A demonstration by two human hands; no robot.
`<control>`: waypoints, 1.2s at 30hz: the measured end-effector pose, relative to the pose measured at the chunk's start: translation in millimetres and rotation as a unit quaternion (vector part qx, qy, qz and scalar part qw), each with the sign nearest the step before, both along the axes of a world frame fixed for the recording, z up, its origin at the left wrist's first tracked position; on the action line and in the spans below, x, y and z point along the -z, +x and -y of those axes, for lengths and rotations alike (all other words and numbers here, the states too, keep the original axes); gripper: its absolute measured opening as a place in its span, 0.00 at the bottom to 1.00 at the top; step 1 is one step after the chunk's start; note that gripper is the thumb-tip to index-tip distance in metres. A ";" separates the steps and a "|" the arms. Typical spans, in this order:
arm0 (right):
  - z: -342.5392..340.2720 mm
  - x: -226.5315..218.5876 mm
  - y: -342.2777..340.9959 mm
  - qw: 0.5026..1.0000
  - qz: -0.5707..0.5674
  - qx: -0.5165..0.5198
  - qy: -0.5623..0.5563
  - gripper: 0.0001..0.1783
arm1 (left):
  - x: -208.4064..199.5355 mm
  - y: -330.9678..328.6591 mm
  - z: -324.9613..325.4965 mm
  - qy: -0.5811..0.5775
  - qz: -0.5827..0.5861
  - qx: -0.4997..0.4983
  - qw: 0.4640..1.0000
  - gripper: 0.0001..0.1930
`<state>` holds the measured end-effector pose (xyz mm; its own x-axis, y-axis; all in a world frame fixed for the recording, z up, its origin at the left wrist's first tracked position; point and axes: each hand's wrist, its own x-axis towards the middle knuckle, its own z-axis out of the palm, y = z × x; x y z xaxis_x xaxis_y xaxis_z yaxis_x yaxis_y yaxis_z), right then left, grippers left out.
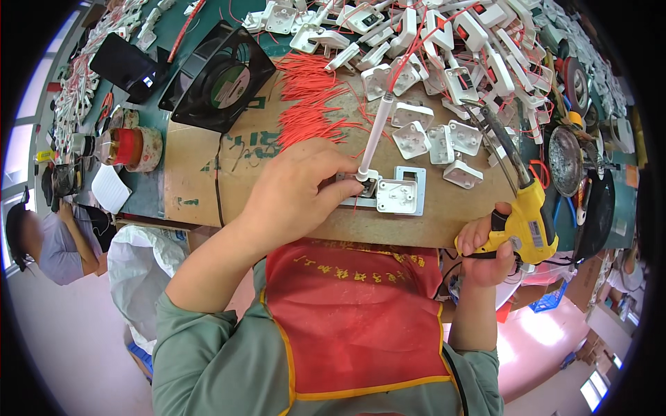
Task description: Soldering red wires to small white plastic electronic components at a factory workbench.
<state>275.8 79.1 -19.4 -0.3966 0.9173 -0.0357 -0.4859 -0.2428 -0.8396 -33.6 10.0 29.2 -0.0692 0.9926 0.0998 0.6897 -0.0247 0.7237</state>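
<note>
My left hand point(295, 184) is closed, with thumb and forefinger pinched at the base of a white rod point(376, 132). The rod stands up, slightly tilted, from a small white housing whose inside is partly hidden by my fingers. Just right of it, an open white plastic case point(397, 197) lies on a light grey metal fixture point(420, 179) near the table's front edge. In my right hand point(485, 249) is a yellow soldering gun point(535, 225), its black trigger by my fingers. Its long nozzle points up and away, apart from the housing.
Several loose white case halves point(440, 144) lie beyond the fixture, with heaped wired housings point(444, 48) behind. Cut red wires point(312, 100) cover the cardboard point(243, 173). A black fan point(220, 76) and jar point(132, 147) stand left; a metal dish point(567, 159) lies right. A person point(66, 243) sits far left.
</note>
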 end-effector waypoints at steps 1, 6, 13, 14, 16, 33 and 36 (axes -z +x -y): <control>-0.4 0.3 -0.3 1.000 0.000 -0.001 -0.001 0.42 | -1.5 -0.1 0.5 0.018 -0.011 0.003 1.000 0.09; -0.9 2.2 -0.9 1.000 -0.010 -0.001 0.007 0.42 | 3.1 0.8 12.8 0.112 -0.011 0.000 0.994 0.12; -1.0 2.0 0.2 1.000 -0.013 -0.003 0.010 0.42 | 4.0 0.3 24.9 0.131 -0.208 0.177 0.953 0.15; -1.3 5.0 1.3 0.999 -0.016 -0.015 0.033 0.40 | 4.8 0.1 23.9 0.131 -0.204 0.184 0.953 0.14; -1.5 6.7 2.8 0.998 -0.018 -0.025 0.057 0.38 | 5.3 2.7 20.0 0.152 -0.186 0.176 0.955 0.14; 30.1 -16.8 22.2 0.996 0.063 -0.056 0.033 0.42 | 7.9 45.9 -1.2 0.192 -0.189 0.071 0.960 0.19; 31.5 -16.0 25.1 0.996 0.051 -0.062 0.034 0.41 | 10.1 39.2 6.1 0.195 -0.158 0.078 0.965 0.19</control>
<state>300.9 47.5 -3.5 -0.5043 0.8633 -0.0214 -0.3673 -0.2369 -0.8994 5.6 3.9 19.1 0.1743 0.8709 0.4595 0.8404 -0.3748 0.3915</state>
